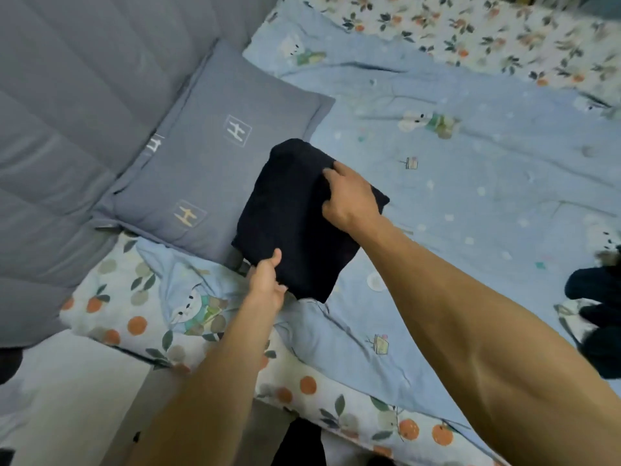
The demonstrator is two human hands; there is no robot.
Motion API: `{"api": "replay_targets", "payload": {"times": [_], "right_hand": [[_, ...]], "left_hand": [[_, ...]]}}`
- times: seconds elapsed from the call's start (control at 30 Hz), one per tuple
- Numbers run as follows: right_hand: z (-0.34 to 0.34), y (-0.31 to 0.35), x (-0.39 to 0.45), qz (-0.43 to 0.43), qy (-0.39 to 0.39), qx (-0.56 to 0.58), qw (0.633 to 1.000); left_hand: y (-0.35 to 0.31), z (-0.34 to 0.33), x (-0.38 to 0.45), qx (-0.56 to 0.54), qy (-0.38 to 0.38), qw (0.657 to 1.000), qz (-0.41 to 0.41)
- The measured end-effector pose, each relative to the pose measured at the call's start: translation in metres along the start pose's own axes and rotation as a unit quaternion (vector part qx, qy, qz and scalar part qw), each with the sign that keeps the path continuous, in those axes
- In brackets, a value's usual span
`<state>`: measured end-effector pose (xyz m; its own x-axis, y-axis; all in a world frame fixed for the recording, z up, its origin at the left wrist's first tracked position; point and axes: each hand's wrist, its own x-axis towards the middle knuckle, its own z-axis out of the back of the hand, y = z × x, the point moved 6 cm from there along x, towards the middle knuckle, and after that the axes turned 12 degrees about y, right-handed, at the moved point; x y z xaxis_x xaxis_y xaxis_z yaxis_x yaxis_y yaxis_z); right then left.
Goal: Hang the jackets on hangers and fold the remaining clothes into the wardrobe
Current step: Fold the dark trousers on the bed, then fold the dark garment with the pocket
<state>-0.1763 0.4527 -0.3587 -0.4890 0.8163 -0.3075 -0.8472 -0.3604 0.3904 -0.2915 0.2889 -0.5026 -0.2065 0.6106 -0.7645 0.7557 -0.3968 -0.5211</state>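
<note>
- Folded dark garment [295, 223], centre of frame: black or navy, kind of clothing not identifiable; surface detail lost in the dark fabric. Its upper-left part lies over the lower-right corner of the grey-blue pillow [215, 169], the rest over the light blue quilt [470, 203].
- Left hand [267, 280], below centre: pinches the garment's lower-left edge, thumb on top, fingers hidden beneath the cloth.
- Right hand [349, 196], centre: fingers curled, gripping a bunch of fabric at the garment's right side; fingertips partly buried in the cloth.
- Dark clothes pile [598, 314], right edge: cut off by the frame, blurred, number of items not discernible.
- Dark shape at bottom centre: cut off, unidentifiable.
- Surface: bed with the cartoon-print quilt over an orange-fruit-patterned sheet [141, 317], which shows at lower left and along the bottom.
- Floral fabric [470, 31], top right: blurred.
- Padded grey headboard [67, 112], upper left; pale floor [67, 398], lower left.
</note>
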Motion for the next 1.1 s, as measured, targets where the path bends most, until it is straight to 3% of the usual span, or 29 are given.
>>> {"api": "replay_targets", "payload": {"times": [0.07,0.17,0.27,0.4,0.53,0.57,0.8,1.1], "right_hand": [[-0.012,-0.008,0.009,-0.033,0.08,0.007,0.996],[-0.032,-0.027,-0.004,-0.07,0.127,0.024,0.989],[-0.041,-0.046,-0.039,-0.083,0.129,0.066,0.986],[-0.031,-0.078,-0.113,-0.115,0.041,0.172,0.977],[-0.023,-0.125,-0.197,-0.184,-0.012,0.248,0.951],[-0.009,-0.149,-0.235,-0.214,-0.039,0.26,0.941],[0.031,-0.277,-0.383,-0.318,-0.134,0.309,0.886],[0.03,-0.495,-0.486,-0.397,-0.13,0.368,0.831]], "left_hand": [[0.005,0.009,0.014,0.126,-0.026,0.988,0.083],[0.014,0.016,0.013,0.243,-0.007,0.955,0.173],[0.009,0.008,0.007,0.279,0.011,0.952,0.127],[0.007,-0.043,-0.029,0.321,0.108,0.94,0.041],[0.022,-0.11,-0.076,0.468,0.194,0.859,-0.068],[0.045,-0.143,-0.094,0.5,0.233,0.83,-0.085],[0.162,-0.285,-0.175,0.584,0.356,0.719,-0.123],[0.367,-0.42,-0.148,0.713,0.311,0.628,-0.021]]}}
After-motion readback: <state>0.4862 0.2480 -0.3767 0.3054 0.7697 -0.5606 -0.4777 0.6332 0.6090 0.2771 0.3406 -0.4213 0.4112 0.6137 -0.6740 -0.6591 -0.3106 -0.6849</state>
